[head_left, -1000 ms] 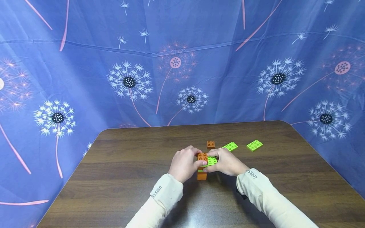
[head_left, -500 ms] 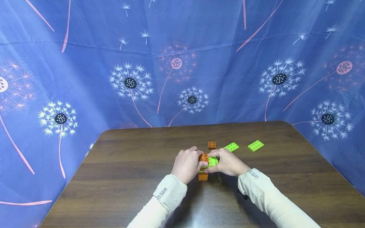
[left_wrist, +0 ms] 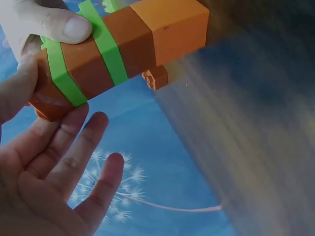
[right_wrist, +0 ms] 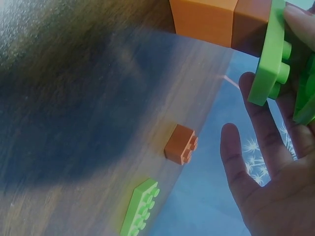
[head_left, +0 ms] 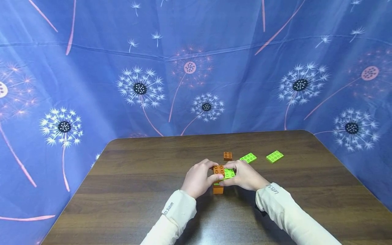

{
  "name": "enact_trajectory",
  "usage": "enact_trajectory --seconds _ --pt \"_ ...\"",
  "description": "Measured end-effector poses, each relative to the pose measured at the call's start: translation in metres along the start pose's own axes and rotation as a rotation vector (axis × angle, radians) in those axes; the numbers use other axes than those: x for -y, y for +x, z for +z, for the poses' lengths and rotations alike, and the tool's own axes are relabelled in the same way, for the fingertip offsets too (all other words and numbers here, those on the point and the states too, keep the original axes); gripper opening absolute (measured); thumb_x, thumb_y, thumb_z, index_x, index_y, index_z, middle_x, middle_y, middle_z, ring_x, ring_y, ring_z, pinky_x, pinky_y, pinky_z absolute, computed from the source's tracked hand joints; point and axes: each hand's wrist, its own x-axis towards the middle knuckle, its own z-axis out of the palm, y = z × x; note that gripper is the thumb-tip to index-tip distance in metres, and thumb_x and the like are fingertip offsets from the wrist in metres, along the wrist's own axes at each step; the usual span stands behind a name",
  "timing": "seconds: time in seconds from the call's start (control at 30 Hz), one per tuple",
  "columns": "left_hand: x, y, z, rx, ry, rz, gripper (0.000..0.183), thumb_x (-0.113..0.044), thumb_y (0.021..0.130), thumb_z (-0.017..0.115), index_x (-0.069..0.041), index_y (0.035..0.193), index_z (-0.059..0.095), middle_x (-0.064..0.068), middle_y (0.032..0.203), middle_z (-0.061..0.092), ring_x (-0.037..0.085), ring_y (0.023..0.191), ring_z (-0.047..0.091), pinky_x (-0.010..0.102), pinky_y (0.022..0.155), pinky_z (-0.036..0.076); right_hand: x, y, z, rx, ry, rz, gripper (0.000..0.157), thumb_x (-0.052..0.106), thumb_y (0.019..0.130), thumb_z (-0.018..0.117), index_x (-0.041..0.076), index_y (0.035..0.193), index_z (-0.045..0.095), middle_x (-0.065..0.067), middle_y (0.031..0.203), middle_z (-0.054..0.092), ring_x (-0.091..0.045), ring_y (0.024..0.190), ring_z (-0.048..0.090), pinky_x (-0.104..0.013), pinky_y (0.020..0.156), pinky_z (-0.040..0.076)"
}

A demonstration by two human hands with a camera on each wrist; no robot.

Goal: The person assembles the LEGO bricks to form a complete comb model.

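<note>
A tower of toy building bricks (left_wrist: 133, 46) stands on the table, orange and brown bricks alternating with two thin green plates that jut out to the right. My left hand (head_left: 197, 178) pinches the brown top brick (head_left: 218, 169) between thumb and fingers, its other fingers spread in the left wrist view. My right hand (head_left: 246, 175) grips the tower from the right, around the upper green plate (head_left: 229, 173). Its thumb lies on the brown brick (left_wrist: 84, 68) between the two plates. The tower's lowest orange brick (head_left: 218, 190) shows below the hands.
Behind the tower lies a loose brown brick (head_left: 227, 156). A green plate (head_left: 248, 157) is just behind my right hand, with another green plate (head_left: 274, 156) farther right. A blue dandelion-print cloth (head_left: 171, 85) hangs behind the wooden table (head_left: 137, 170).
My left hand tilted over the top brick half a second ago, covering more of it, and has eased back left. Both hands keep their hold; the tower appears in the same place.
</note>
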Motion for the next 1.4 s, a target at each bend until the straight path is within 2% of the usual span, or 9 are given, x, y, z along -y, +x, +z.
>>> enact_trajectory --seconds 0.17,0.33,0.57,0.77,0.93,1.03,1.2,1.4 --pt "0.007 -0.002 0.005 -0.037 -0.090 0.006 0.036 -0.028 0.089 0.079 -0.006 0.117 0.073 0.004 0.109 0.071 0.025 0.105 0.068 0.043 0.088 0.054 -0.001 0.001 0.001 -0.001 0.005 -0.018 0.052 0.030 0.074 0.091 0.002 0.115 0.076 -0.014 0.117 0.073 -0.036 0.112 0.066 -0.052 0.096 0.051" --pt "0.010 0.000 0.007 -0.046 -0.154 0.021 0.037 -0.027 0.089 0.080 -0.005 0.117 0.072 0.006 0.111 0.071 0.026 0.107 0.067 0.043 0.091 0.054 -0.002 0.001 0.000 -0.003 0.005 0.005 0.051 0.031 0.074 0.091 0.003 0.114 0.076 -0.015 0.118 0.072 -0.037 0.114 0.065 -0.054 0.097 0.050" --pt "0.016 -0.001 0.013 -0.038 -0.292 0.008 0.041 -0.026 0.085 0.083 -0.006 0.118 0.071 0.005 0.109 0.068 0.030 0.107 0.065 0.043 0.092 0.052 -0.002 0.002 -0.001 0.018 0.021 0.018 0.034 0.032 0.078 0.088 0.012 0.104 0.078 -0.008 0.114 0.073 -0.030 0.107 0.066 -0.049 0.092 0.052" --pt "0.017 -0.003 0.022 -0.081 -0.418 -0.021 0.041 -0.023 0.084 0.085 -0.008 0.120 0.070 0.005 0.113 0.067 0.030 0.109 0.064 0.050 0.093 0.052 -0.003 0.002 -0.001 0.007 0.026 -0.015 0.036 0.029 0.076 0.089 0.009 0.105 0.078 -0.006 0.110 0.074 -0.027 0.104 0.068 -0.045 0.090 0.053" --pt "0.019 -0.002 0.033 -0.162 -0.439 -0.018 0.038 -0.022 0.082 0.087 -0.007 0.115 0.072 0.005 0.107 0.068 0.027 0.104 0.065 0.048 0.091 0.054 -0.003 0.002 0.000 0.011 0.047 -0.004 0.036 0.029 0.076 0.089 0.011 0.105 0.079 -0.004 0.111 0.074 -0.026 0.105 0.068 -0.044 0.091 0.053" --pt "0.020 -0.002 0.037 -0.196 -0.459 -0.010 0.037 -0.020 0.082 0.087 -0.005 0.112 0.073 0.006 0.104 0.069 0.027 0.100 0.066 0.047 0.089 0.055 -0.003 0.002 0.001 0.009 0.061 -0.006 0.032 0.028 0.076 0.088 0.014 0.103 0.079 0.001 0.108 0.075 -0.020 0.101 0.068 -0.039 0.088 0.053" --pt "0.023 -0.003 0.040 -0.212 -0.491 -0.001 0.036 -0.020 0.082 0.086 -0.005 0.113 0.073 0.006 0.104 0.070 0.026 0.099 0.066 0.048 0.089 0.055 -0.004 0.001 0.001 -0.002 0.063 -0.037 0.031 0.026 0.077 0.088 0.013 0.103 0.079 0.004 0.104 0.075 -0.015 0.096 0.067 -0.033 0.084 0.053" --pt "0.026 -0.004 0.044 -0.197 -0.516 -0.015 0.037 -0.022 0.084 0.085 -0.008 0.116 0.073 0.003 0.106 0.070 0.021 0.103 0.065 0.045 0.090 0.054 -0.002 -0.001 0.001 -0.017 0.001 -0.064 0.035 0.024 0.077 0.089 0.007 0.106 0.077 0.006 0.095 0.073 -0.009 0.082 0.061 -0.030 0.074 0.049"
